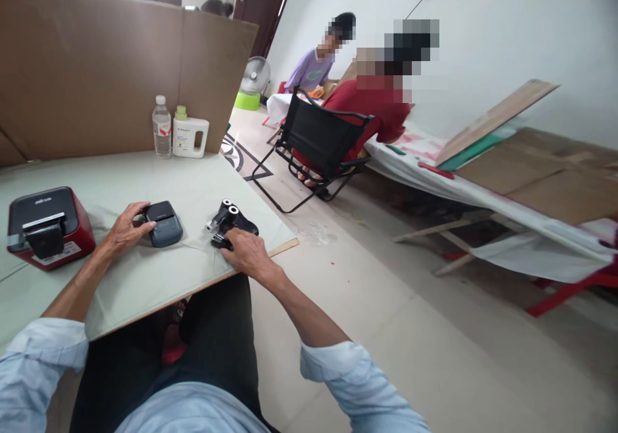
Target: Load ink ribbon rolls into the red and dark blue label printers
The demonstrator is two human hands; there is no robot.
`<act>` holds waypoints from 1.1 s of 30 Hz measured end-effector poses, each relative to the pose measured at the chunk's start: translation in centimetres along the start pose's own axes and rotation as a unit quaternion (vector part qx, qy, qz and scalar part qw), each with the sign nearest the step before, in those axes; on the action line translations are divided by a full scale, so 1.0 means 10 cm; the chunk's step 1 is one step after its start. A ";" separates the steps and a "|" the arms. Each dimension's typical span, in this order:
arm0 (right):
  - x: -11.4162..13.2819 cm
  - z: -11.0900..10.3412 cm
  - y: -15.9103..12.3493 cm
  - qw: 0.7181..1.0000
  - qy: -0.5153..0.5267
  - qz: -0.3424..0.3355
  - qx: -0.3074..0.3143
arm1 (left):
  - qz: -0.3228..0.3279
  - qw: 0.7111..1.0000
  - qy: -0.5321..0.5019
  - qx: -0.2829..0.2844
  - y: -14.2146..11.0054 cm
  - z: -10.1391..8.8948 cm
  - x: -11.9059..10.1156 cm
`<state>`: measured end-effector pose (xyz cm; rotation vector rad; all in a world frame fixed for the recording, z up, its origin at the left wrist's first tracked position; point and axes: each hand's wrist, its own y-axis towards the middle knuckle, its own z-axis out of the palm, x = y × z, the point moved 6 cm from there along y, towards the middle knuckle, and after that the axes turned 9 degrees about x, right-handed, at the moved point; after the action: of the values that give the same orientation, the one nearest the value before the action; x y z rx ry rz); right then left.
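My left hand (126, 228) rests on the pale table (145, 272), its fingers curled round the left side of a small dark grey box-shaped device (163, 222). My right hand (248, 253) lies near the table's front edge, closed on the near end of a black gadget with two white-capped round parts (230, 219). Both light-blue sleeves are rolled up at the bottom of the view.
A red and black machine (46, 227) stands at the table's left. A water bottle (162, 127) and a white jug (190, 135) stand at the back against a cardboard screen (96, 66). Two people sit beyond a black folding chair (318, 140) by a long cloth-covered table (506, 208).
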<state>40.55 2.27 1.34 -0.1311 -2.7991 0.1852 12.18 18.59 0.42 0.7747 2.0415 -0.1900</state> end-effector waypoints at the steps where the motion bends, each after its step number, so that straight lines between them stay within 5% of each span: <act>1: -0.05 -0.01 -0.02 0.997 0.080 -0.008 -0.006 | 0.001 1.000 0.010 -0.001 -0.01 -0.01 -0.01; 4: -0.11 -0.03 -0.09 0.932 0.357 -0.062 0.023 | 0.026 0.995 0.089 -0.025 -0.05 -0.07 -0.19; 7: -0.06 -0.05 -0.14 0.843 0.526 -0.086 0.071 | 0.084 0.981 0.161 -0.067 -0.13 -0.06 -0.63; 9: 0.02 -0.06 -0.14 0.803 0.580 -0.096 0.101 | 0.122 0.982 0.136 -0.038 -0.18 0.07 -0.98; 12: 0.21 -0.05 -0.12 0.755 0.629 -0.122 0.140 | 0.132 0.987 0.027 0.088 -0.23 0.39 -1.37; 14: 0.33 -0.03 -0.11 0.729 0.652 -0.137 0.156 | 0.117 0.984 -0.023 0.134 -0.26 0.55 -1.50; 17: 0.43 0.00 -0.12 0.706 0.673 -0.154 0.158 | 0.066 0.979 -0.144 0.128 -0.28 0.63 -1.48; 20: 0.42 -0.04 -0.17 0.738 0.645 -0.174 0.095 | -0.002 0.962 -0.255 0.100 -0.30 0.61 -1.35; 25: 0.46 -0.33 -0.39 0.894 0.313 -0.252 -0.198 | -0.084 0.939 -0.328 0.067 -0.36 0.60 -1.20; 29: 0.66 -0.32 -0.46 0.910 0.124 -0.298 -0.261 | -0.101 0.940 -0.313 0.090 -0.42 0.72 -1.19; 33: 0.64 -0.27 -0.38 0.900 0.195 -0.294 -0.255 | -0.078 0.978 -0.175 0.080 -0.40 0.56 -1.11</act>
<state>35.16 -0.41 6.47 0.4987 -2.2882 -0.6466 18.03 8.12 5.54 0.6252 1.7633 -0.5472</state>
